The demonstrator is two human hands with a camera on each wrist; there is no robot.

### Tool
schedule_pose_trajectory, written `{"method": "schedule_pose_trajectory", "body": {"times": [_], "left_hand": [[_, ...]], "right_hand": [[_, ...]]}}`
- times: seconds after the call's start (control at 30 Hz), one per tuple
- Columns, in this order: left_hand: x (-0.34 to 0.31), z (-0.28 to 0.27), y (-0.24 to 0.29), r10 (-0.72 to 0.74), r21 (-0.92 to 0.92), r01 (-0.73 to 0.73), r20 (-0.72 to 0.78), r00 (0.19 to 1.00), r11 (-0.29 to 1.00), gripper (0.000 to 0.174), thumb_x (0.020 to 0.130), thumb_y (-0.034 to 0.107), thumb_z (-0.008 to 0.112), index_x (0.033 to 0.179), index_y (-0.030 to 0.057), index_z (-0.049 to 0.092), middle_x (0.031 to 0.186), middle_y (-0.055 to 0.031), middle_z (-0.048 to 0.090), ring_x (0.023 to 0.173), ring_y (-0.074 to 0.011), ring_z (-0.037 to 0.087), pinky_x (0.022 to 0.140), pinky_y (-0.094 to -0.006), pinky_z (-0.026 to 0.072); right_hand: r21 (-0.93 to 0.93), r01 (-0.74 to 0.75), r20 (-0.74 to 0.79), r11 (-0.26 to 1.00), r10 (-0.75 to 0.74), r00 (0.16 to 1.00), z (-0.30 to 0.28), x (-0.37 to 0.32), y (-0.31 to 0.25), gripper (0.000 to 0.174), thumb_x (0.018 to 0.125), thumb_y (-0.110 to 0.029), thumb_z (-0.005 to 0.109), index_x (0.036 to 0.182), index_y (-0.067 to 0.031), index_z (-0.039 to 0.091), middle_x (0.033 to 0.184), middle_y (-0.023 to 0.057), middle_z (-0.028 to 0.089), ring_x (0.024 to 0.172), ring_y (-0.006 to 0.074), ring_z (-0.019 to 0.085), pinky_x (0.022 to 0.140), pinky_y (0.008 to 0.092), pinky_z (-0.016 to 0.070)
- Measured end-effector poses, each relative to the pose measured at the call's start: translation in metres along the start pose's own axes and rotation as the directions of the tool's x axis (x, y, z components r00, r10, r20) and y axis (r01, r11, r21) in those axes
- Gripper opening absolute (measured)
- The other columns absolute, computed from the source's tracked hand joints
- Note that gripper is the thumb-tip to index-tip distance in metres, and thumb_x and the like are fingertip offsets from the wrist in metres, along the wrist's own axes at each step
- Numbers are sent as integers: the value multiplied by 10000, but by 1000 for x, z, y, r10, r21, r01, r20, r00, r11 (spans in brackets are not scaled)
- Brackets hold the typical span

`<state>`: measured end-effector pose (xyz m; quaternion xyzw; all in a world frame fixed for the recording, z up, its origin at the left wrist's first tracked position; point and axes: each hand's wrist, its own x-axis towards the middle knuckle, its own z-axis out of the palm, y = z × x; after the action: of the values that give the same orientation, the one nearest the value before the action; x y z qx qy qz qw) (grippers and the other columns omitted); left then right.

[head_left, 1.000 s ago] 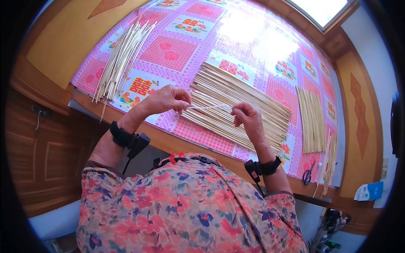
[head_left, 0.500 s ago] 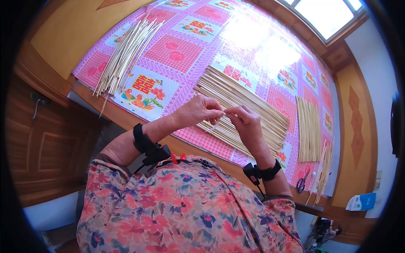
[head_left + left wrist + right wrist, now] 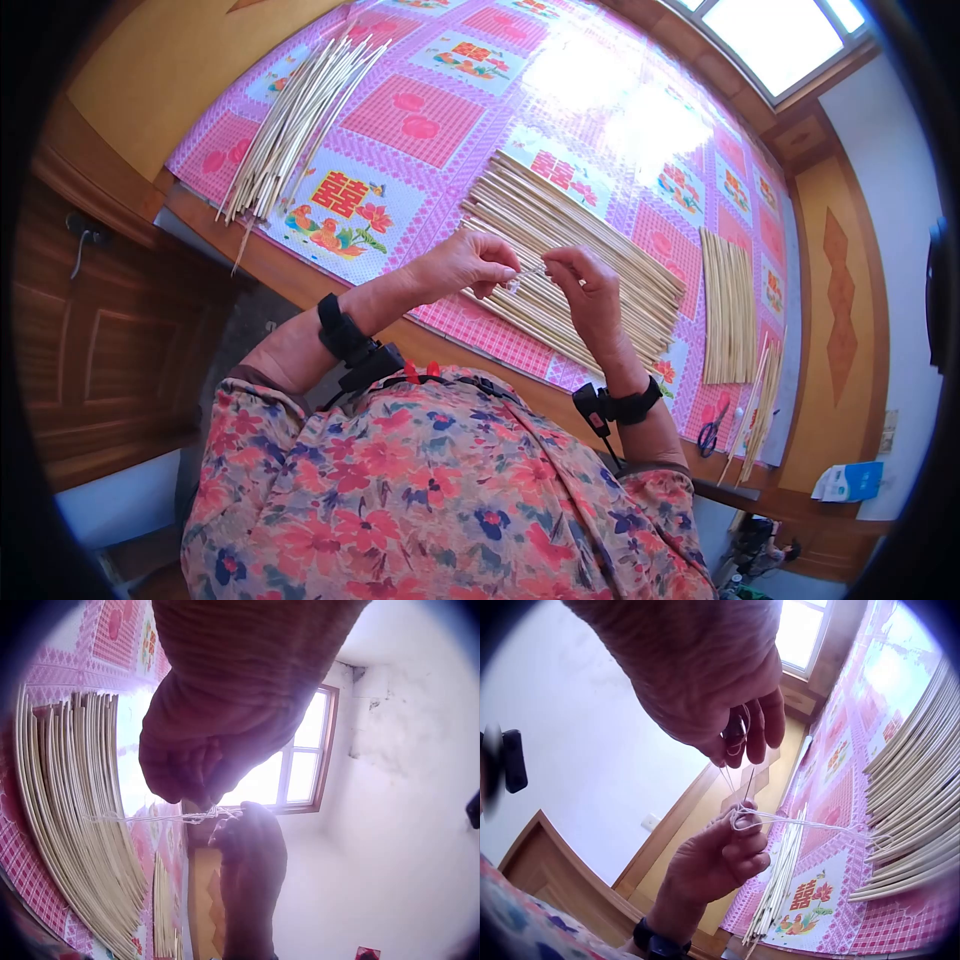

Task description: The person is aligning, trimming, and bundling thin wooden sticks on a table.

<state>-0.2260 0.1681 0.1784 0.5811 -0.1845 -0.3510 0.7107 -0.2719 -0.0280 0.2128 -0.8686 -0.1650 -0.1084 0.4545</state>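
Note:
Above a row of pale thin sticks (image 3: 580, 262) my two hands are close together. The left hand (image 3: 460, 268) pinches a thin needle (image 3: 750, 782) and white thread (image 3: 802, 822) between thumb and forefinger; the needle points up from its fingertips in the right wrist view, with thread looped about them. My right hand (image 3: 590, 290) pinches strands of the thread just across a small gap, and a loop of it passes among its fingers. A dark shiny thing sits against these fingers, partly hidden. From the left fingertips, thread trails toward the sticks.
A patterned pink cloth (image 3: 410, 120) covers the table. Loose sticks (image 3: 300, 130) lie at the left, a smaller row (image 3: 730, 305) at the right. Near the right front edge are scissors (image 3: 710, 437) and a few more sticks (image 3: 765, 415).
One second ago the hands were apart with white thread stretched between them. They came together until the fingertips met; now a small gap separates them. The head view has shifted slightly.

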Motion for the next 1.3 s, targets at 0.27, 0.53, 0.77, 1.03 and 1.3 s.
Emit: {"method": "schedule_pose_trajectory", "body": {"times": [0.27,0.53,0.77,1.03,1.3], "left_hand": [[-8,-3,6,219,498,-198,17,976,844,132,805,59,583,922,-2,574,742,-14,585,666,-55,527,619,-202,449],[-20,-36,4,362,493,-238,-171,917,837,141,808,48,579,946,22,576,806,-19,606,757,-75,573,668,-216,460],[-16,-74,4,321,25,-371,-561,763,928,179,818,40,564,995,11,549,842,-54,613,765,-124,610,644,-233,506],[-19,-96,20,261,-303,-497,-574,777,813,179,834,49,538,1011,31,538,838,-63,604,848,-186,613,650,-261,538],[-27,-99,31,244,-356,-526,-599,763,772,169,843,49,523,1008,21,545,826,-49,597,809,-158,602,691,-276,534]], "right_hand": [[5,-184,-71,983,184,980,-7,0,23,79,790,-51,573,861,-19,585,724,90,578,640,169,574,584,263,451],[29,-392,-189,920,390,901,-33,-33,65,89,815,-73,548,869,-12,584,648,44,560,574,95,537,537,237,436],[-9,-532,-109,847,528,842,-48,-69,94,92,826,-104,548,869,-31,583,641,12,554,545,66,529,462,198,419],[292,-648,164,703,631,758,-41,-93,103,104,834,-91,537,842,2,583,624,15,541,499,57,498,430,185,397],[428,-704,305,566,643,702,-39,-102,98,145,847,-134,539,907,-8,579,651,13,537,514,63,494,488,198,440]]}}
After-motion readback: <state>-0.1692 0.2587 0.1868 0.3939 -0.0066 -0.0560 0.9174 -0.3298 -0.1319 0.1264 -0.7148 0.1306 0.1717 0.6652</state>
